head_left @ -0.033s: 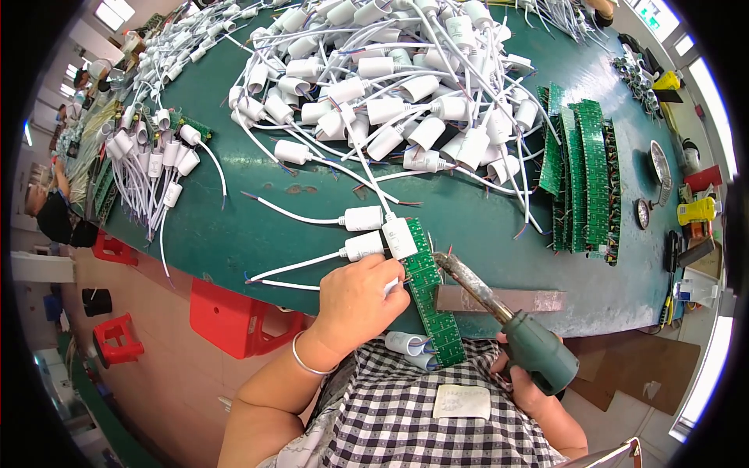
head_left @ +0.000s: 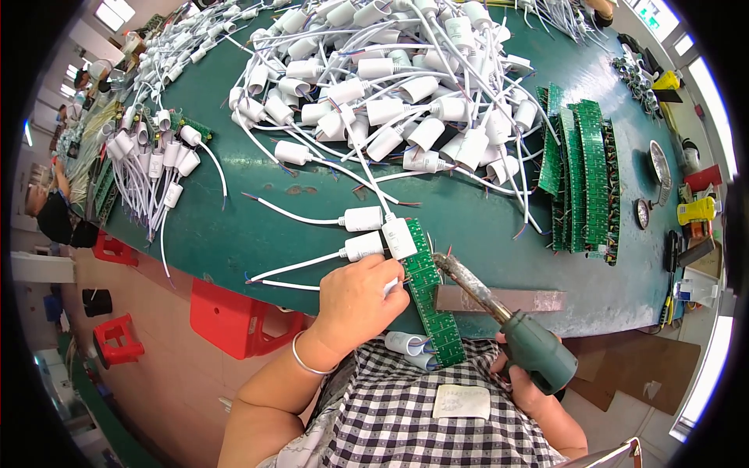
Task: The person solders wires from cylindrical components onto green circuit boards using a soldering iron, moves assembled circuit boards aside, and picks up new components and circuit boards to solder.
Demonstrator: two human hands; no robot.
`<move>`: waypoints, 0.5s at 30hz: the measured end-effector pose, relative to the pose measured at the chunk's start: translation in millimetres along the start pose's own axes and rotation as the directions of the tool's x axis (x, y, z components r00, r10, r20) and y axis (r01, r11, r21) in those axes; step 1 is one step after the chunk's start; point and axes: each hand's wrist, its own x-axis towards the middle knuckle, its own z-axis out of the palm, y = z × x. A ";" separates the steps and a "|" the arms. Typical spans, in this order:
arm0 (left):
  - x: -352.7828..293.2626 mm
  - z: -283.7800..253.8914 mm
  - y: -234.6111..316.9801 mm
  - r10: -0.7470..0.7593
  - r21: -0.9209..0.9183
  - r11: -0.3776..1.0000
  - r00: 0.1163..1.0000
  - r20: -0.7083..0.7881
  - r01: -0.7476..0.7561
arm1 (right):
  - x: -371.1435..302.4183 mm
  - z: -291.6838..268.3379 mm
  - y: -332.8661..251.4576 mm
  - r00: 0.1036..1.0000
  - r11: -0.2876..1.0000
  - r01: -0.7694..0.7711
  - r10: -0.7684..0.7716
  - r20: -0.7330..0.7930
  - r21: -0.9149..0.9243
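Observation:
A green circuit-board strip (head_left: 437, 300) slants from the table down over its near edge toward my lap. My left hand (head_left: 360, 300) is closed at its left edge, pinching a white plastic cap (head_left: 391, 286) that my fingers mostly hide; a white cable runs out left from under the hand. Beyond it, more white caps with cables (head_left: 363, 246) lie along the strip, and one (head_left: 401, 238) stands over its far end. My right hand (head_left: 532, 390) grips the green handle of a soldering iron (head_left: 476, 287), its tip just right of the board.
A large heap of white cabled caps (head_left: 390, 86) covers the far middle. Stacked green board strips (head_left: 585, 179) stand at right, near a metal bar (head_left: 501, 299) close to the table edge. Red stools (head_left: 234, 316) are at lower left. Other people sit far left.
The soldering iron has shifted very slightly to the left. My left hand, the board and the caps look the same.

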 end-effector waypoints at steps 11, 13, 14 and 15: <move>-4.3 3.2 -1.2 0.088 -0.041 0.995 0.995 -0.043 -0.090 | -26.4 -14.6 75.4 0.926 0.885 -0.237 0.331 -0.184 0.400; -12.5 3.5 -6.8 0.085 -0.012 0.996 0.995 -0.051 -0.086 | -6.6 -3.9 52.7 0.906 0.845 -0.253 0.378 -0.192 0.471; -14.9 6.0 -11.8 0.069 0.004 0.998 0.997 -0.041 -0.069 | 2.4 0.7 53.3 0.926 0.868 -0.230 0.335 -0.175 0.440; -18.3 5.5 -11.6 0.071 0.012 0.997 0.995 -0.063 -0.071 | 7.2 0.0 48.1 0.942 0.890 -0.195 0.287 -0.172 0.413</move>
